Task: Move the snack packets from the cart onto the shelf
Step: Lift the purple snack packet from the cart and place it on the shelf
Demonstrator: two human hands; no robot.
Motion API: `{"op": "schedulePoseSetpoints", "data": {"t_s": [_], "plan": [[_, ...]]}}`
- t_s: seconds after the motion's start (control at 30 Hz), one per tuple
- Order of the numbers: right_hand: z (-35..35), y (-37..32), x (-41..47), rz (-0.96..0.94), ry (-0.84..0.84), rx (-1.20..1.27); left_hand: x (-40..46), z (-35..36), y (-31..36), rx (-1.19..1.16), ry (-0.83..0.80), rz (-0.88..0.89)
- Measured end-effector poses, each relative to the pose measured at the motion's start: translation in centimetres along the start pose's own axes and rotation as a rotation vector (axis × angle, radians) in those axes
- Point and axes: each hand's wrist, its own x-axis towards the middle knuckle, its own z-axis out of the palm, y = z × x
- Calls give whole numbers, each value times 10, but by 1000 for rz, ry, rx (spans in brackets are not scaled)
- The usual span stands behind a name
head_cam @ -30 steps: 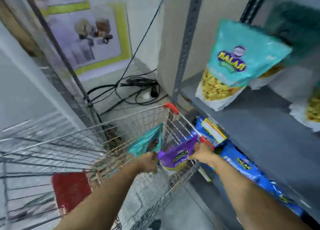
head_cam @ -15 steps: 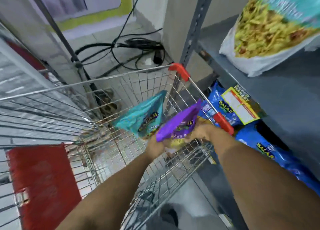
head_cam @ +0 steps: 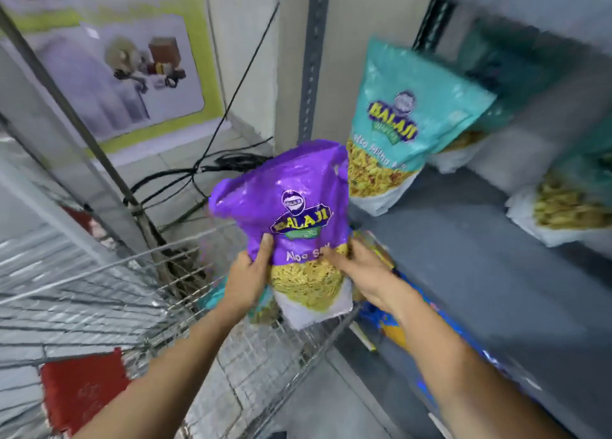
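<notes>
I hold a purple snack packet (head_cam: 291, 207) upright above the wire cart (head_cam: 116, 293), near the shelf's left edge. My left hand (head_cam: 246, 276) grips its lower left side, my right hand (head_cam: 359, 271) its lower right. A teal packet (head_cam: 212, 294) lies in the cart, mostly hidden behind my left hand. On the grey shelf (head_cam: 480, 273) a teal packet (head_cam: 404, 124) stands at the back left, with more packets (head_cam: 569, 207) to the right.
Blue packets (head_cam: 394, 326) fill the lower shelf under my right arm. A grey shelf upright (head_cam: 313, 58) rises behind the purple packet. Black cables (head_cam: 212, 170) lie on the floor beyond the cart. The cart has a red flap (head_cam: 82, 389) at the near left.
The purple packet has come up out of the cart and now stands upright in both hands. My left hand let go of the teal packet, which stayed in the cart.
</notes>
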Motion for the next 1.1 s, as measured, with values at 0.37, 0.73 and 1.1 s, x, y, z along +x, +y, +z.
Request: {"op": "schedulePoseSetpoints", "data": {"t_s": [0.37, 0.73, 1.1], "plan": [[-119, -51, -161, -159, 429, 298, -54, 138, 151, 200, -499, 282], [-263, -12, -324, -288, 825, 340, -167, 348, 181, 206, -869, 313], [-341, 30, -372, -395, 1039, 307, -223, 455, 179, 47, -1058, 247]]}}
